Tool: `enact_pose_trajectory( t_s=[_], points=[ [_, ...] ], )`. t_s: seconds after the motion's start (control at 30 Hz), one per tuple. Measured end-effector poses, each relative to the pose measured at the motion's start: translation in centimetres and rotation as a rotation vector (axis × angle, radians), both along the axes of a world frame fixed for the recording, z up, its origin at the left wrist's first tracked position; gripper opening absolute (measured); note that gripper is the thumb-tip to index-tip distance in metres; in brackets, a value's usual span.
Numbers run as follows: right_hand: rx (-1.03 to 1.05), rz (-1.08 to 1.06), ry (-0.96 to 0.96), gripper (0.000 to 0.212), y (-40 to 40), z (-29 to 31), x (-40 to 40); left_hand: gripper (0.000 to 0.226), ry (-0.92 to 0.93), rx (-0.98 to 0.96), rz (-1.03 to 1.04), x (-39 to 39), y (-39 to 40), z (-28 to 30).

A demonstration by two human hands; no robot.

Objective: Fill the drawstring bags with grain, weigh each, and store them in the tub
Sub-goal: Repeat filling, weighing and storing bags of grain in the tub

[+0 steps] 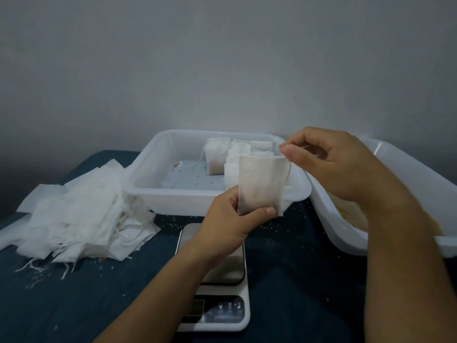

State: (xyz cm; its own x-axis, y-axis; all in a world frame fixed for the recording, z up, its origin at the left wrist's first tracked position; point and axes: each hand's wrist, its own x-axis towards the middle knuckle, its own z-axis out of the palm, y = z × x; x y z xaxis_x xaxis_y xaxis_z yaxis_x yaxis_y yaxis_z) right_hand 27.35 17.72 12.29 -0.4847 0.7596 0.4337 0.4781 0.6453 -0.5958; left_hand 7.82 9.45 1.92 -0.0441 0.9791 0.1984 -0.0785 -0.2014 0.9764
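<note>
A: What sits nearest us?

B: The scale (217,280), on the dark blue cloth (74,293), its steel platform bare. I'd say it waits right under the hands so the bag can drop straight onto it.

A: And the hands?

B: The left hand (230,219) grips the lower part of a filled drawstring bag (262,184) between thumb and fingers, holding it upright above the scale. The right hand (329,159) pinches the string at the bag's top corner, fingers curled. That looks like drawing the mouth closed while the left steadies the weight, so nothing spills.

A: Off to the sides?

B: Left, a loose pile of empty bags (81,214), strings trailing. Right, a white tray of grain (351,219), just beside the right forearm, close for scooping. Stray grains dot the cloth.

A: Farther back?

B: The tub (148,174), beyond the scale, with several filled bags (217,157) standing together in its far right part; the rest of its floor shows.
</note>
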Motion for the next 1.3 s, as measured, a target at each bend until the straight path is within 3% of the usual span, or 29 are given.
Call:
enact_pose_trajectory(
  t_s=[0.13,0.2,0.4,0.53,0.63,0.73,0.87,1.0,1.17,1.3],
  points=[
    [-0.163,-0.355,-0.169,0.003,2.9,-1.4,3.8,0.02,0.173,0.0,0.123,-0.8,-0.8,-0.9],
    [-0.295,-0.434,-0.277,0.011,4.0,-3.2,5.0,0.02,0.267,0.005,0.157,-1.1,-1.4,-1.4],
    [-0.451,-0.549,-0.376,0.021,5.5,-5.5,7.0,0.024,0.284,-0.037,0.155,-2.0,-2.1,-2.0],
    [-0.465,-0.523,-0.721,0.026,5.3,-6.0,6.8,0.022,0.291,-0.01,0.155,-1.8,-2.7,-1.7],
    [-0.438,-0.49,-0.879,0.044,5.2,-6.4,5.8,0.023,0.28,-0.002,0.15,-1.7,-2.9,-1.7],
    [-0.388,-0.528,-0.855,0.018,5.5,-5.9,6.1,0.026,0.252,-0.014,0.143,-1.8,-3.0,-1.7],
    [-0.398,-0.515,-0.732,0.025,6.0,-5.3,6.7,0.034,0.234,-0.036,0.142,-1.4,-2.7,-2.0],
    [-0.36,-0.542,-0.772,0.005,6.2,-5.5,6.9,0.028,0.234,-0.033,0.123,-0.5,-2.6,-2.4],
    [-0.407,-0.645,-1.069,0.027,6.3,-6.0,8.5,0.031,0.221,-0.025,0.122,0.1,-2.6,-2.5],
    [-0.417,-0.681,-1.097,0.032,6.5,-6.7,9.2,0.038,0.221,-0.017,0.126,0.5,-2.5,-2.4]
  ],
)
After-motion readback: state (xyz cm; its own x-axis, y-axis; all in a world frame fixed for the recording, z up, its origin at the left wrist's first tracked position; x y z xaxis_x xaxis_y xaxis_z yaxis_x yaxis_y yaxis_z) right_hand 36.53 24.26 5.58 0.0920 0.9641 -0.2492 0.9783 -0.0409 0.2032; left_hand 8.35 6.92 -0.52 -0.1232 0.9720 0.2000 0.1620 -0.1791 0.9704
